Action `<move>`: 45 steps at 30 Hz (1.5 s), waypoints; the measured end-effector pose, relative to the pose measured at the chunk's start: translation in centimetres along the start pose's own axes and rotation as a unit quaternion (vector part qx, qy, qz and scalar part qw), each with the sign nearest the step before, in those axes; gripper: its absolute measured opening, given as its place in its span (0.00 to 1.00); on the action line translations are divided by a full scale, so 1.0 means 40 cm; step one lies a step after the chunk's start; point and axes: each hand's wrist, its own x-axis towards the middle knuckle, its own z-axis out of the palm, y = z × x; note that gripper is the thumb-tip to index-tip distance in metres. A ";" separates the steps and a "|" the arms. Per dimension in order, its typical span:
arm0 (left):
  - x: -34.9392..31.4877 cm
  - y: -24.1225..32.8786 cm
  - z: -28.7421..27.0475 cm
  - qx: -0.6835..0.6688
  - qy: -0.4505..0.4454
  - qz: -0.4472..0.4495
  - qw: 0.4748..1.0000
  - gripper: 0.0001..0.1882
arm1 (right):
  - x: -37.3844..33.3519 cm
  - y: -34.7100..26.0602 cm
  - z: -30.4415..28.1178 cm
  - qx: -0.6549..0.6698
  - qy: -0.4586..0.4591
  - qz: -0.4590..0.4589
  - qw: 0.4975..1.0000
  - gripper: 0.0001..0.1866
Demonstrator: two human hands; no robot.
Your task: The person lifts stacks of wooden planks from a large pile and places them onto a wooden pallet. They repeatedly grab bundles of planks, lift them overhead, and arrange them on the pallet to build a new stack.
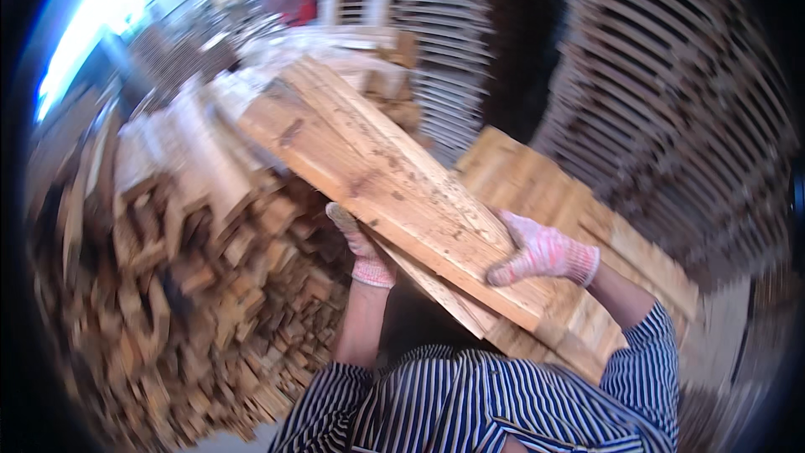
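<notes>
Held out in front of me is a bundle of wooden boards (381,176), tilted so its far end points up and left. The top faces are pale brown, with dark specks and a knot. My left hand (365,247), in a pink and white knit glove, supports the bundle from its lower left side; part of its fingers is hidden under the wood. My right hand (545,253), gloved alike, grips the near right part, thumb on the top face. Below the bundle's near end, another board (428,285) shows at an angle.
A large stack of sawn timber (243,260) rises at the left, its cut ends facing me. At the right lies a neat pile of planks (537,180). Tall slatted stacks (671,101) stand behind, blurred. A red item (303,4) shows at the back.
</notes>
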 end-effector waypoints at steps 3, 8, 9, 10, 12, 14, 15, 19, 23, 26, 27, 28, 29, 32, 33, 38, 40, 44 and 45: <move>0.021 -0.132 0.001 0.097 -0.059 0.045 0.992 0.33 | -0.087 0.029 -0.030 0.010 0.061 0.029 0.998 0.67; 0.060 -0.394 -0.027 0.069 -0.067 -0.159 0.983 0.20 | -0.153 0.022 -0.080 -0.113 0.316 -0.060 0.940 0.82; 0.040 -0.460 0.105 0.058 -0.119 -0.191 0.973 0.20 | -0.156 0.059 -0.110 -0.232 0.413 -0.026 0.880 0.84; 0.017 -0.500 0.202 0.022 -0.169 -0.224 0.960 0.24 | -0.206 0.071 -0.136 -0.227 0.462 -0.038 0.856 0.84; -0.026 -0.532 0.377 -0.030 -0.258 -0.277 0.925 0.36 | -0.289 0.097 -0.174 -0.211 0.536 -0.076 0.814 0.81; -0.049 -0.552 0.452 -0.007 -0.313 -0.298 0.902 0.45 | -0.343 0.189 -0.177 -0.135 0.576 -0.110 0.799 0.76; -0.059 -0.559 0.483 0.008 -0.339 -0.305 0.890 0.49 | -0.356 0.254 -0.176 -0.094 0.580 -0.124 0.800 0.73; -0.077 -0.613 0.614 0.128 -0.374 -0.364 0.843 0.48 | -0.413 0.455 -0.200 0.017 0.577 -0.134 0.806 0.64; -0.022 -0.702 0.716 0.086 -0.383 -0.479 0.785 0.36 | -0.501 0.458 -0.217 0.135 0.613 -0.101 0.772 0.60; -0.001 -0.764 0.674 0.024 -0.302 -0.601 0.740 0.30 | -0.526 0.489 -0.159 0.183 0.671 -0.048 0.717 0.56; 0.021 -0.787 0.612 0.029 -0.254 -0.629 0.735 0.29 | -0.533 0.459 -0.117 0.222 0.658 -0.028 0.719 0.56; 0.021 -0.781 0.597 0.024 -0.251 -0.640 0.726 0.30 | -0.563 0.497 -0.093 0.119 0.698 0.063 0.704 0.55; 0.025 -0.800 0.543 0.031 -0.215 -0.640 0.737 0.33 | -0.590 0.548 -0.071 0.015 0.720 0.153 0.677 0.55; 0.002 -0.786 0.467 0.001 -0.214 -0.702 0.679 0.35 | -0.716 0.734 -0.009 -0.022 0.659 0.454 0.600 0.54; 0.011 -0.775 0.407 0.028 -0.197 -0.694 0.692 0.35 | -0.717 0.743 0.004 -0.015 0.624 0.502 0.598 0.51; 0.049 -0.720 0.199 0.073 -0.188 -0.698 0.687 0.38 | -0.633 0.695 0.008 -0.224 0.590 0.555 0.542 0.43; 0.041 -0.717 0.159 0.079 -0.178 -0.686 0.701 0.39 | -0.599 0.648 0.019 -0.269 0.573 0.551 0.544 0.41; 0.026 -0.734 0.101 0.088 -0.172 -0.686 0.702 0.43 | -0.426 0.614 0.054 -0.269 0.585 0.514 0.567 0.33; 0.023 -0.734 0.098 0.090 -0.170 -0.690 0.698 0.44 | -0.371 0.605 0.071 -0.296 0.603 0.460 0.580 0.33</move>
